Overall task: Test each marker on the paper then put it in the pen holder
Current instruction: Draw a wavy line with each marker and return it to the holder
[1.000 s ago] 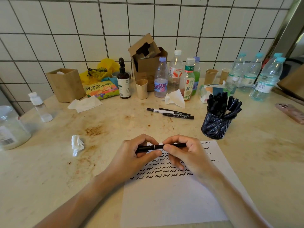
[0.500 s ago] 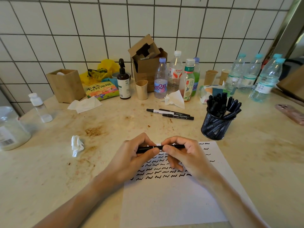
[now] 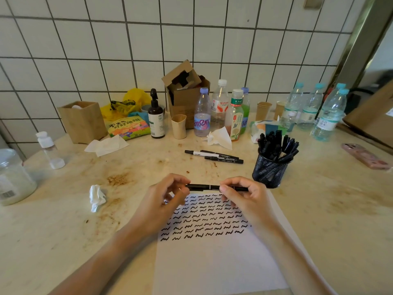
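A black marker [image 3: 207, 187] lies level between both hands, just above the far edge of the white paper [image 3: 217, 265]. My left hand [image 3: 163, 201] pinches its left end and my right hand [image 3: 244, 199] grips its right part. Rows of black squiggles cover the upper half of the sheet. The black mesh pen holder [image 3: 269, 173], filled with several black markers, stands just right of my right hand. Three more markers [image 3: 214, 156] lie on the table beyond the hands.
A crumpled tissue [image 3: 96, 198] lies left of the paper. A pink phone [image 3: 365, 156] is at the right. Bottles [image 3: 202, 116], paper cups, a cardboard box [image 3: 185, 92] and a wooden box [image 3: 83, 121] line the tiled wall. A jar [image 3: 12, 177] stands at the far left.
Both hands with the marker have lifted slightly away from the paper and spread a little apart; the marker stays level between them.
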